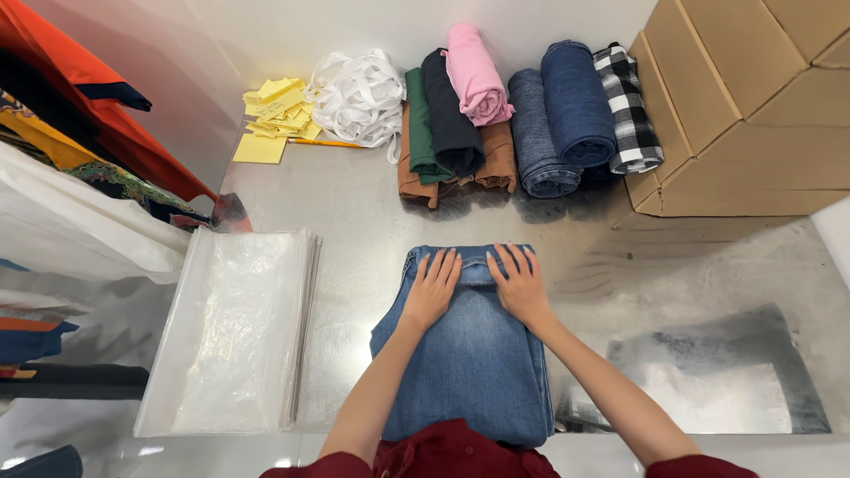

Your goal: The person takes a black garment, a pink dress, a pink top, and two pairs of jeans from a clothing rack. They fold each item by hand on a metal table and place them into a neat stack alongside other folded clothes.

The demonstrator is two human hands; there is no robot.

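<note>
A folded pair of light blue jeans (469, 363) lies on the metal table (354, 208) right in front of me. My left hand (432, 288) rests flat on the far end of the jeans, fingers spread. Beside it my right hand (520, 283) presses on the same far edge, which looks folded or rolled over. Both hands touch the denim and lie side by side, a small gap between them.
Rolled garments line the back: brown (498, 159), green (421, 133), black (450, 115), pink (476, 78), two denim rolls (567, 106), a checked roll (629, 106). White straps (359, 96) and yellow notes (276, 113) lie back left. Clear plastic bags (239, 327) are stacked left. Cardboard boxes (753, 97) stand right.
</note>
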